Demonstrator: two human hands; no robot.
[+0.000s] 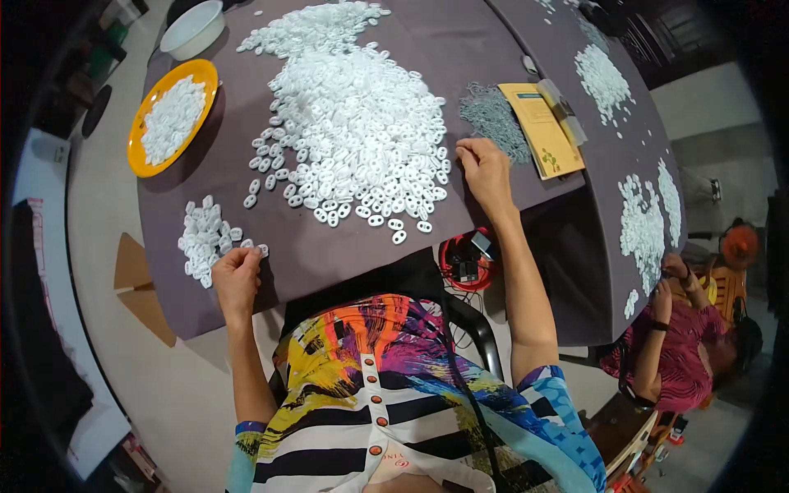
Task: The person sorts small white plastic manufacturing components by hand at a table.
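Note:
My left hand (237,281) is closed in a pinch on a small white oval two-hole plastic piece (263,250) near the table's front edge. Beside it lies a small heap of similar white pieces (203,238). My right hand (486,174) is also closed, its fingertips pressed together just over the cloth. Whatever it may hold is too small to make out. It is between the large mound of white two-hole pieces (362,123) and a pile of tiny grey parts (496,119), closest to the grey pile.
An orange plate (134,156) of white pieces and a white bowl (194,34) stand at the left. A yellow booklet (542,135) lies right of the grey pile. At the right, a person (678,353) works by more white heaps (641,222). Red cable (465,264) lies below the table edge.

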